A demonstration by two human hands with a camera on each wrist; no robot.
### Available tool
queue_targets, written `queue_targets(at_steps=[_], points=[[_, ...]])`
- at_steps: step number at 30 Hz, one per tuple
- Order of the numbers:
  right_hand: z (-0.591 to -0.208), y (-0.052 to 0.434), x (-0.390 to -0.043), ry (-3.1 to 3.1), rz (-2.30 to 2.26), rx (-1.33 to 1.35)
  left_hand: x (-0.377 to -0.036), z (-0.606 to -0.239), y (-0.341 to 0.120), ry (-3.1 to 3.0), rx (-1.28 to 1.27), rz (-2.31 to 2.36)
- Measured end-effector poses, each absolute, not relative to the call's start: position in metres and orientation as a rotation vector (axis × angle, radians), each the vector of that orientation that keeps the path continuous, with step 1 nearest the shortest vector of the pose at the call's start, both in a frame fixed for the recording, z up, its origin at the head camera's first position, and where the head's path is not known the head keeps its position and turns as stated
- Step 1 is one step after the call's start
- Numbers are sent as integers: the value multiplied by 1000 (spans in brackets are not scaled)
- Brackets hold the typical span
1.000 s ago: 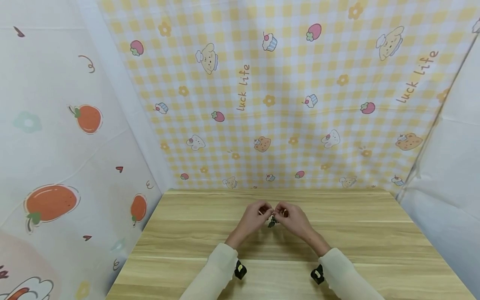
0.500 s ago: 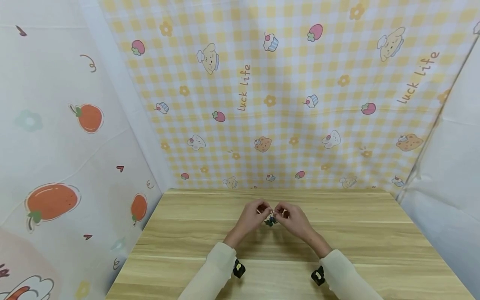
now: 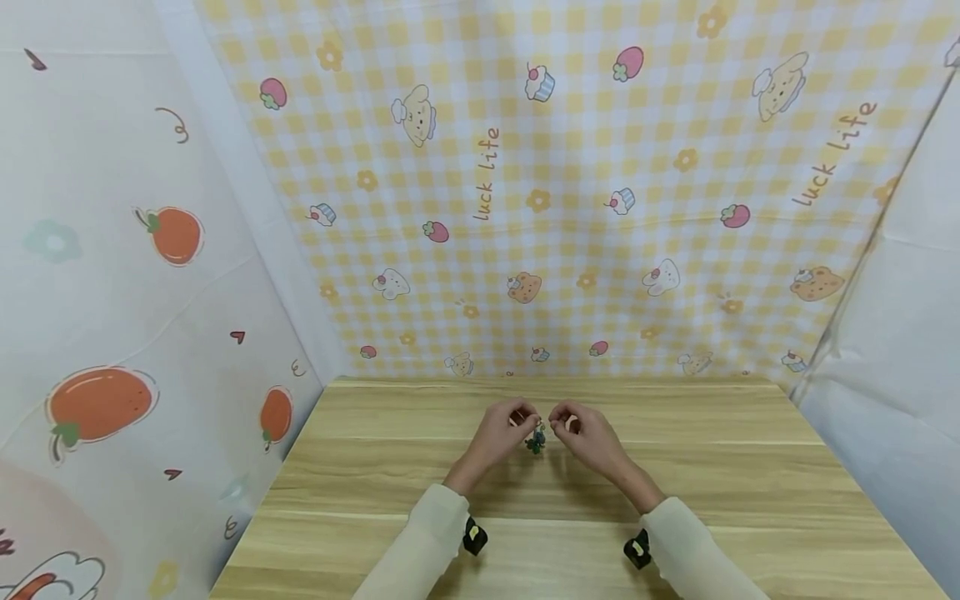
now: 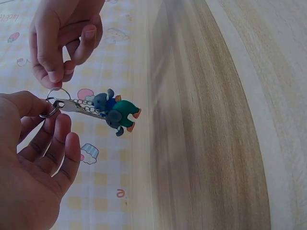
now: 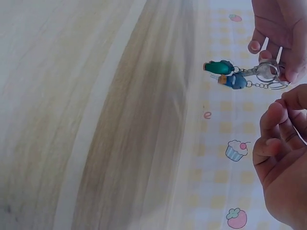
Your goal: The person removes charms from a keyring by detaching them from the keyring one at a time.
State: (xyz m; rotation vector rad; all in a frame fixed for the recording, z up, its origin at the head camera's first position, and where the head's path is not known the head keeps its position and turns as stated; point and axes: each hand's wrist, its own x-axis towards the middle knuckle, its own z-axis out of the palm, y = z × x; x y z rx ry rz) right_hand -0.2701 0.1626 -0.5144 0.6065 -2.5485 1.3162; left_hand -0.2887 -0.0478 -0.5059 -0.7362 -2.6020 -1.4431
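My left hand (image 3: 495, 435) pinches a metal key ring (image 4: 50, 114) between thumb and forefinger, its other fingers loosely bent. From the ring extend a silver key (image 4: 72, 106) and short chains carrying two small grey-headed, big-eared animal figures. One figure wears green (image 4: 125, 109); the other wears blue (image 5: 235, 80). A second ring (image 5: 266, 71) shows beside the first in the right wrist view. Just across from it is my right hand (image 3: 592, 437), fingers curled and fingertips brought together, nothing seen between them. In the head view a narrow gap parts it from the keychain.
Both hands are over the far half of a wood-grain table (image 3: 555, 550). Behind its far edge hangs a yellow checked cloth (image 3: 570, 250), with printed white cloth (image 3: 247, 400) on the left and plain white cloth (image 3: 892, 433) on the right. Black wrist cameras (image 3: 475, 536) sit by the cuffs.
My left hand has shifted slightly left with the keychain, and the figures have swung left and show more clearly. The right fingertips, earlier at the keychain, now stand apart from it.
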Motion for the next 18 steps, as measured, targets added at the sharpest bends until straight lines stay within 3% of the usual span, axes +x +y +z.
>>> queue_targets(at_steps=[18], points=[[-511,154,-272,-2576,1334,599,-288,-505,-47,-2598,-740,-1438]])
